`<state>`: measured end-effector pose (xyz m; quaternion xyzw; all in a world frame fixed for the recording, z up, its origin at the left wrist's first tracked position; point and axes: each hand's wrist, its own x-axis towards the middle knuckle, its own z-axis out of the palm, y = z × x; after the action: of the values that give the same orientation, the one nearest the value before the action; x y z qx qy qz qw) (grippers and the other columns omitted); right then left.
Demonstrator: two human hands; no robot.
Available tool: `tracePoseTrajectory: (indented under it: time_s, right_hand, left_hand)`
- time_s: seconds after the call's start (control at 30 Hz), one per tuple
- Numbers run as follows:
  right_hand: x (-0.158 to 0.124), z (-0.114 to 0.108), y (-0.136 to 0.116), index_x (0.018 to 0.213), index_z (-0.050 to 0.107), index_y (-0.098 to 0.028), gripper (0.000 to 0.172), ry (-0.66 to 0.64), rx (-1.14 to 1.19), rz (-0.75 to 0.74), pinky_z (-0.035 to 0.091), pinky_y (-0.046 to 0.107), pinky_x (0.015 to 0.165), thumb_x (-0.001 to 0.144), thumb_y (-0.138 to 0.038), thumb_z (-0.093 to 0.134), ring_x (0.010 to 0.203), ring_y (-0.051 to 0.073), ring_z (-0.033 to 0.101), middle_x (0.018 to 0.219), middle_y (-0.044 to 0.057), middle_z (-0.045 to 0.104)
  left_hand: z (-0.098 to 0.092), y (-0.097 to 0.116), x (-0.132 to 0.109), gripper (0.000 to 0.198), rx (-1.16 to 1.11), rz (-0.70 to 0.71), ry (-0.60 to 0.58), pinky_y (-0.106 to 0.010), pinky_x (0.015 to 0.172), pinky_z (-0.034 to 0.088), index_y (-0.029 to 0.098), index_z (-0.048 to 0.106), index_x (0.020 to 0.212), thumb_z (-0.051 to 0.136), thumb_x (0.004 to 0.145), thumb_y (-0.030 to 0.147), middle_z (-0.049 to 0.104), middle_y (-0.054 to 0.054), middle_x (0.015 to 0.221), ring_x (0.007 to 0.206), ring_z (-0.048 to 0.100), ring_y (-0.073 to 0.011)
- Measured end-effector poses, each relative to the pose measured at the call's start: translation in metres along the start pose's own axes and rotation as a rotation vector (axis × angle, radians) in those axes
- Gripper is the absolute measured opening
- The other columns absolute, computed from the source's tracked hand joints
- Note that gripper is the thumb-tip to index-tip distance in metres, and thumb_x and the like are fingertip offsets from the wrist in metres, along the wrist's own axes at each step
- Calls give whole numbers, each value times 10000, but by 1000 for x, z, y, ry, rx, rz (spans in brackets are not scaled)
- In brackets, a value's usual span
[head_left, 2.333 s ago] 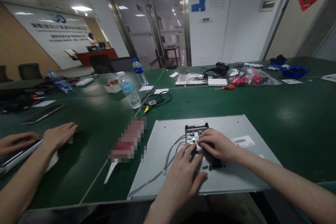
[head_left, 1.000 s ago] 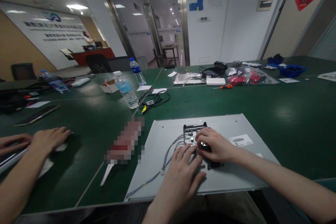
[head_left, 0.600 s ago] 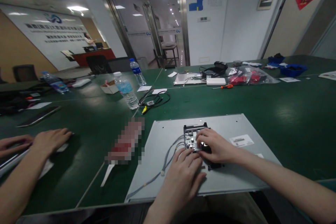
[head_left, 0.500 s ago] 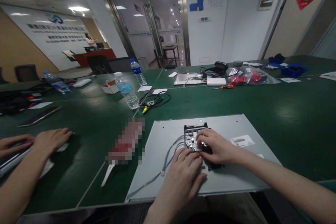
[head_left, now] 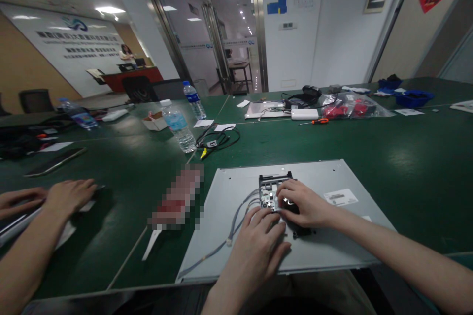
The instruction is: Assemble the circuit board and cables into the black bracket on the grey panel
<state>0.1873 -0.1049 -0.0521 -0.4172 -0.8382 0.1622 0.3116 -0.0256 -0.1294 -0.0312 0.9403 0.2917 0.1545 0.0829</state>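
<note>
We find the circuit board (head_left: 268,199) on the metal panel (head_left: 236,182), just beyond the fingertips of the left hand (head_left: 258,242) and beside the right hand (head_left: 305,203). Against one second ago, the left fingers sit lower, exposing more board. We note the left hand loosely spread, thumb apart; the right curls over a black part (head_left: 303,232), its grip undeterminable.

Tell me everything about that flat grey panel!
The wide, thin grey panel looks metal and lies flat on the green table near the edge. It has dark spots, a white label and a grey cable across its left. A black frame sits near its middle, partly under the left hand and right hand.
</note>
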Motion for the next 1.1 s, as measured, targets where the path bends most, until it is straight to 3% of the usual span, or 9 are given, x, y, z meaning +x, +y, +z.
tracePoseTrajectory:
  time_s: [0.53, 0.7, 1.1]
  right_hand:
    - [1, -4, -1, 909, 602, -196, 91, 21, -17, -5, 433, 394, 889, 849, -237, 657, 977, 223, 538, 1000, 63, 609]
    - [3, -2, 1, 925, 611, -190, 62, 31, -19, -1, 435, 392, 891, 869, -163, 612, 969, 217, 549, 970, 61, 630]
    - [4, -1, 3, 956, 650, -189, 89, 42, -32, 5, 438, 391, 884, 898, -168, 586, 957, 212, 565, 967, 64, 653]
  left_hand:
    - [0, 0, -2, 241, 0, -2, -15, -519, 1099, 326, 242, 610, 1146, 557, 928, 331, 625, -44, 1218, 1198, 508, -267]
    - [-1, 0, -2, 324, 18, 16, -6, -519, 1096, 329, 241, 578, 1238, 558, 933, 346, 621, -58, 1235, 1193, 518, -268]
    - [-4, 2, 0, 291, 43, 16, -21, -525, 1090, 336, 240, 597, 1203, 549, 934, 339, 608, -53, 1270, 1211, 510, -273]
